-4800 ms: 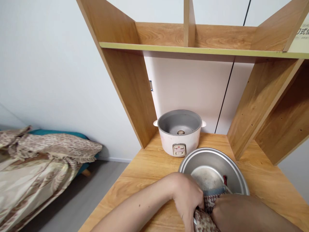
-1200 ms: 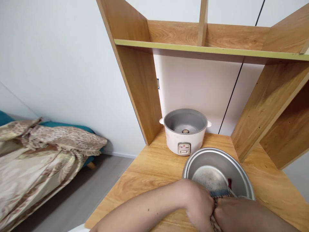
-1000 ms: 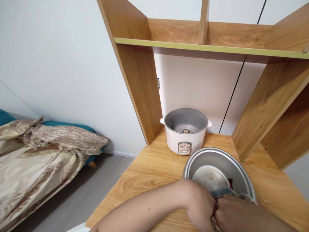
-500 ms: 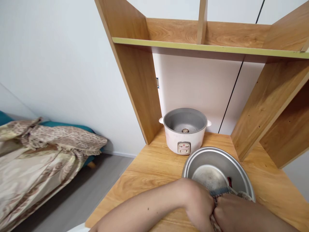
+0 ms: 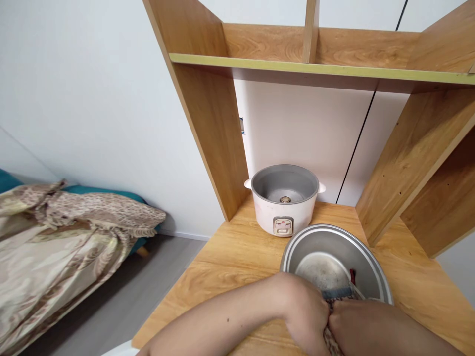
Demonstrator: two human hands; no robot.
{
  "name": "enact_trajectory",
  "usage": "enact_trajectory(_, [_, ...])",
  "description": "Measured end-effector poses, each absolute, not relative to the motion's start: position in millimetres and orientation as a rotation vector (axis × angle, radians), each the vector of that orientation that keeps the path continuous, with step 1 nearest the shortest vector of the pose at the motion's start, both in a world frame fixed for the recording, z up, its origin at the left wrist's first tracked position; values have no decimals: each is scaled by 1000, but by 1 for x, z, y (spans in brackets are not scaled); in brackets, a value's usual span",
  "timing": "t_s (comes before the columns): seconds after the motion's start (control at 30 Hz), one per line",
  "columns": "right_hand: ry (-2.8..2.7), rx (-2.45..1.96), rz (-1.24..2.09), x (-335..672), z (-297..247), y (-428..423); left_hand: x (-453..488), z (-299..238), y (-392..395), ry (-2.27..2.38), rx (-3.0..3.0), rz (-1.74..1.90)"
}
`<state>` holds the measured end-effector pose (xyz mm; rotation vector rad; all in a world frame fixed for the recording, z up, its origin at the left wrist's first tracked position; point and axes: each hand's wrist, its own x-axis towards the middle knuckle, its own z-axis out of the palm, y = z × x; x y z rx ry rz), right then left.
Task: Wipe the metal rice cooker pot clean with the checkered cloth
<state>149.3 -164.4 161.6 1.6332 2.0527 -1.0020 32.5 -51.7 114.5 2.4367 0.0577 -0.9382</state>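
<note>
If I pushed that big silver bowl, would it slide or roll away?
The silver bowl would probably slide, not roll, since its bottom looks flat and the wooden table looks smooth. It may be light, as its metal sides look thin. It might bump the white cooker close by.

Marks on cooker panel [image 5: 283, 226], none legible

I hold a bunched brown-and-white patterned cloth [image 5: 331, 342], its blue-edged end reaching over a grey metal inner pot [image 5: 359, 249], open side up on the desk [image 5: 222, 267].
</note>
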Motion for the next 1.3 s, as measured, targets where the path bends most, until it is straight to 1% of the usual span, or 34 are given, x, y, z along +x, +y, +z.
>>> enact_trajectory(0.33, [2212,1598,-963,160,145,-166,30,107,-49,82,2466,-899])
enact_trajectory(0.47, [2116,1632,-915,155,148,-167,31,107,-50,84,2478,-917])
enact_trajectory(0.63, [2030,1634,-955,150,160,-164,32,112,-51,94,2484,-927])
enact_trajectory(0.8, [2138,1581,-1051,156,157,-163,33,116,-52,107,2481,-992])
enact_trajectory(1.03, [2245,1578,-1120,167,140,-165,32,102,-48,121,2442,-829])
enact_trajectory(1.13, [2214,1590,-1121,165,143,-164,31,101,-47,124,2424,-789])
enact_trajectory(1.3, [2170,1577,-1042,160,148,-165,31,109,-49,106,2434,-859])
